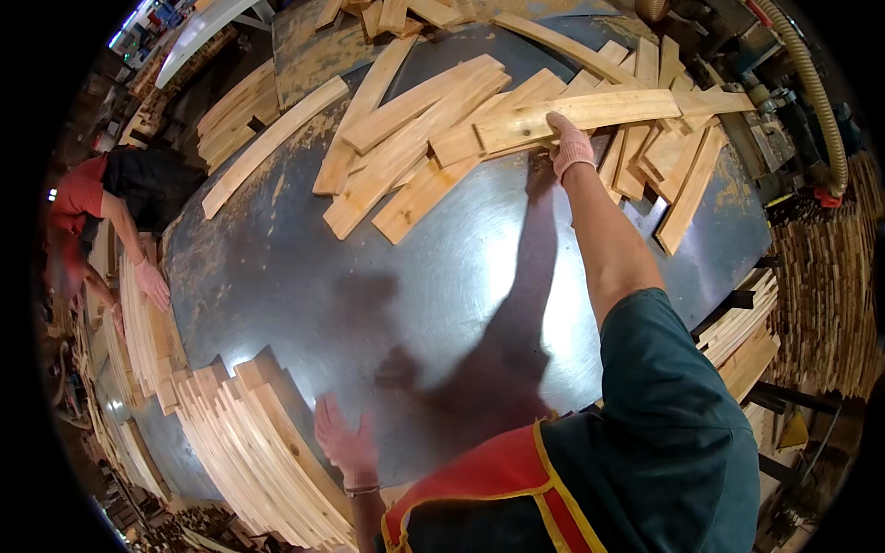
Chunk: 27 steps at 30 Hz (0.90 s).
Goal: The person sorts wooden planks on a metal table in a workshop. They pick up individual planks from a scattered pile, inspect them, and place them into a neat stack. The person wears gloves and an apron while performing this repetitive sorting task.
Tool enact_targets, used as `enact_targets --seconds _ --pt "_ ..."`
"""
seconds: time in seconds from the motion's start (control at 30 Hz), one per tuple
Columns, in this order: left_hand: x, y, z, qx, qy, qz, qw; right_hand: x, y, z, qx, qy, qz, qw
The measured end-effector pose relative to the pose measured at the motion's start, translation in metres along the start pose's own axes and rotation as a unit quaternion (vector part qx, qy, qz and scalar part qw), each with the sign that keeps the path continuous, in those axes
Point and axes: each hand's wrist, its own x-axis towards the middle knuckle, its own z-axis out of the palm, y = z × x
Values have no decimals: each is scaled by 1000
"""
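Right hand (572,147) gripping long wooden slat (579,114) near table (369,304) far edge, left hand (343,441) open, empty, beside stacked slats (263,442) at near edge

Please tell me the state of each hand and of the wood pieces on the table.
right hand: stretched out, gripping the long plank
long plank: lying flat on the loose heap
left hand: open, holding nothing, beside the stacked slats
stacked slats: piled neatly at the table edge

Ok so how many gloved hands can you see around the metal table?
3. The right hand rests on a long wooden slat across the table. The left hand hovers beside the stacked slats. A co-worker's hand rests at the left; another may be hidden.
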Motion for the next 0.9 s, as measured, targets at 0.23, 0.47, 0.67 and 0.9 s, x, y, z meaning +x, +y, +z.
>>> enact_targets --seconds 0.23,0.47,0.67,0.9 --pt "44 75 -15 -30 3 124 992 -42 -24 10 75 -122 127 981" --pt "37 122 -40 -65 62 259 962 -228 51 -50 133 -247 211 936" --pt "10 75 -34 -25 -97 165 981 -426 106 -66 -72 -358 291 884" --pt "-47 -72 21 -664 -380 -157 625 -482 189 -76 -173 -332 281 884"
